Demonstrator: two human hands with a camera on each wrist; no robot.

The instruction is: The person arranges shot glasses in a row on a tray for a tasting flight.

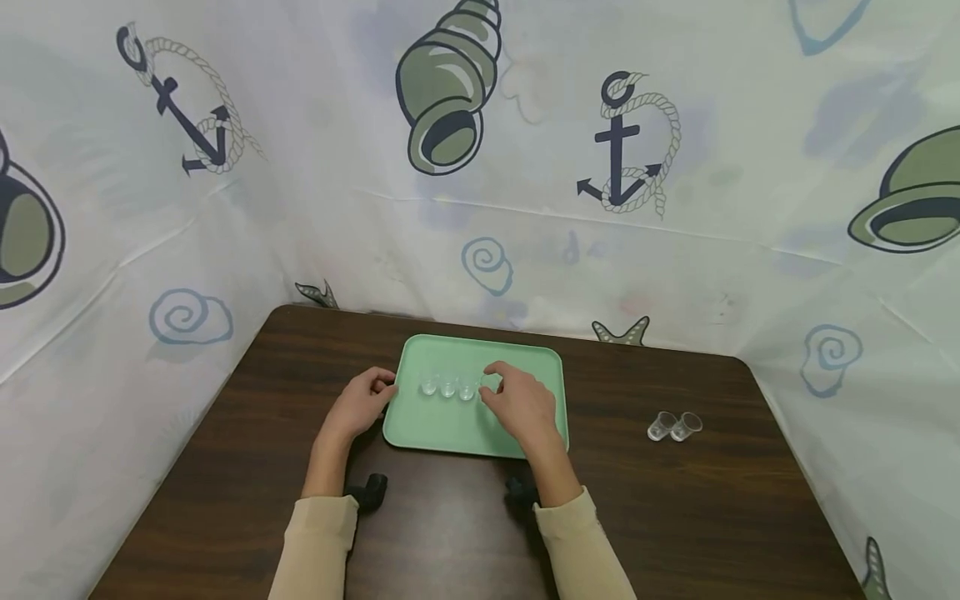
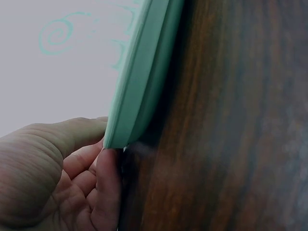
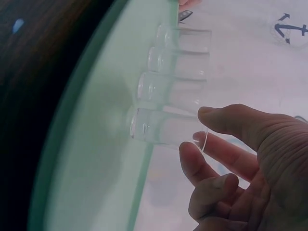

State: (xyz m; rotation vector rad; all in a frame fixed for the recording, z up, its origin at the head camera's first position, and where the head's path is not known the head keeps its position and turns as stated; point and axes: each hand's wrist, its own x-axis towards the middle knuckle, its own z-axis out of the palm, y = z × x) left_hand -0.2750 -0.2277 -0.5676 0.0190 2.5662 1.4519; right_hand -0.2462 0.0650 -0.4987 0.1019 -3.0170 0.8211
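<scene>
A row of several small clear shot glasses [image 1: 447, 386] stands upright across the middle of a mint-green tray [image 1: 450, 432]. My right hand [image 1: 527, 407] pinches the rim of the shot glass [image 3: 166, 127] at the right end of the row, thumb on one side and fingers on the other. That glass stands close beside its neighbour [image 3: 171, 90]. At the tray's left edge, my left hand [image 1: 358, 407] grips the rim, with the thumb [image 2: 79, 132] above and fingers below it.
Two more clear shot glasses [image 1: 686, 427] stand side by side on the dark wooden table [image 1: 622, 500], right of the tray. A white cloth [image 1: 525, 250] printed with anchors and shells hangs behind and at the sides of the table.
</scene>
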